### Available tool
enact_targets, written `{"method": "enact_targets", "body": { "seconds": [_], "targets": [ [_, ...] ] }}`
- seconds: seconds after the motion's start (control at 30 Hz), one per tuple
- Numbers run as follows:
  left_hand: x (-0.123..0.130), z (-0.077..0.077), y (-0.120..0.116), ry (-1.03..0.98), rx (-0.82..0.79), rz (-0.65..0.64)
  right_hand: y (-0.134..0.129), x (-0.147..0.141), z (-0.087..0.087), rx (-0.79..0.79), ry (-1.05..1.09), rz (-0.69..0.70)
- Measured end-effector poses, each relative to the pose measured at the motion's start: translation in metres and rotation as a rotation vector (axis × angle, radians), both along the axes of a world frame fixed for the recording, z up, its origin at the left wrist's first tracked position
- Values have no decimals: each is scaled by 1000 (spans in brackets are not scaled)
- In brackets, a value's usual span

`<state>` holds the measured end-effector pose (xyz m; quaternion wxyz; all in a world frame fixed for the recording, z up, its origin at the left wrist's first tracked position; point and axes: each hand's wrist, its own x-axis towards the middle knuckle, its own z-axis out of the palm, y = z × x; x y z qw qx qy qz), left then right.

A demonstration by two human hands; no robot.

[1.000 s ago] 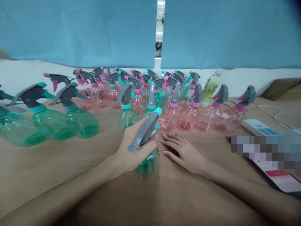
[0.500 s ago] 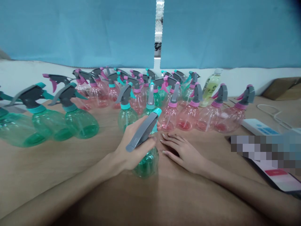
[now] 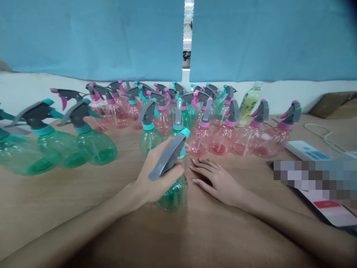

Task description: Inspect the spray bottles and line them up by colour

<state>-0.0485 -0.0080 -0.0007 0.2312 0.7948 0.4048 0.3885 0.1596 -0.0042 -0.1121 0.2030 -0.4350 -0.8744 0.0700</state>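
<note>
My left hand [image 3: 156, 173] is wrapped round the neck of a green spray bottle [image 3: 173, 193] with a grey and teal spray head, near the middle of the table. Green liquid shows in its lower part. To its right, my right hand [image 3: 220, 180] rests on the table [image 3: 134, 234] with fingers spread and nothing in it. Just beyond the hands stand two green bottles [image 3: 150, 139] and a row of pink spray bottles [image 3: 223, 137] with grey and pink heads.
Several green spray bottles [image 3: 96, 147] stand at the left. More pink and green ones crowd the back, beside a labelled drink bottle [image 3: 249, 104]. On the right lie a phone [image 3: 334, 212], a white box [image 3: 308, 150], a cable [image 3: 320, 136] and a brown object [image 3: 334, 105].
</note>
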Motion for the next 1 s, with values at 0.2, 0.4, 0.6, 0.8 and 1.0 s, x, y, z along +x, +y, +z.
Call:
{"method": "enact_targets", "body": {
  "seconds": [0.2,0.4,0.6,0.8,1.0],
  "targets": [
    [0,-6,-2,-49,-18,-11,0,0,0,-2,4,0],
    [-1,-10,-1,-47,-39,-3,0,0,0,5,18,11],
    [-1,-8,-2,-69,-64,-8,0,0,0,3,-8,7],
    [0,-7,-2,-80,-111,-11,0,0,0,-1,-2,9],
    [-1,-9,-2,-59,-83,5,1,1,-1,4,16,11]
  ]
}}
